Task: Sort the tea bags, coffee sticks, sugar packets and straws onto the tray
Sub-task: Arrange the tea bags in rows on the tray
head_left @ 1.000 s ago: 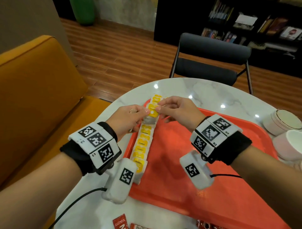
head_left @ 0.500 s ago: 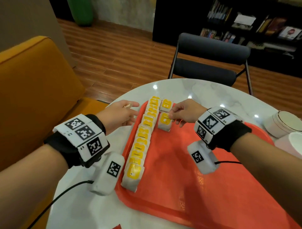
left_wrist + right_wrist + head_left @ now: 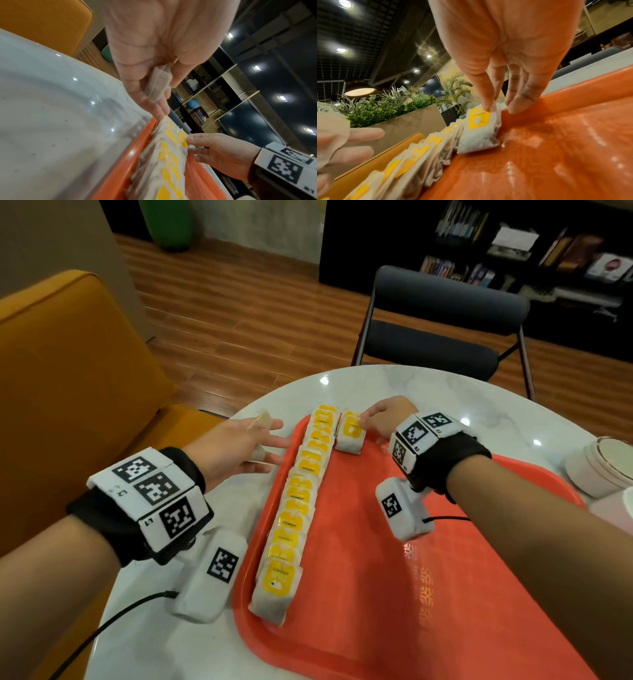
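Tea bags are what this moment turns on. Over on the left, the left hand (image 3: 236, 445) hovers above the white table (image 3: 219, 642) just beside the tray's near-left rim, fingers stretched out and relaxed toward the row, yet a spare tea bag (image 3: 158, 84) sits tucked between two of them, lightly pinched. I'd guess it is being kept in reserve so the other hand can place one at a time.

Next comes the long row of tea bags (image 3: 294, 508), overlapping like shingles along the left edge of the orange tray (image 3: 428, 594), yellow tags facing up. Lining them along the rim looks like a way of leaving the rest of the tray free for the coffee sticks, sugar packets and straws, none of which lie on it.

Right of the row's far end lies a single tea bag (image 3: 349, 434), just beside it, seemingly starting a second column. The right hand (image 3: 388, 417) reaches down to it, thumb tip pressing on its yellow tag with a finger closing in behind: a pinch at the top edge, the remaining fingers nearly straight and resting on the tray.
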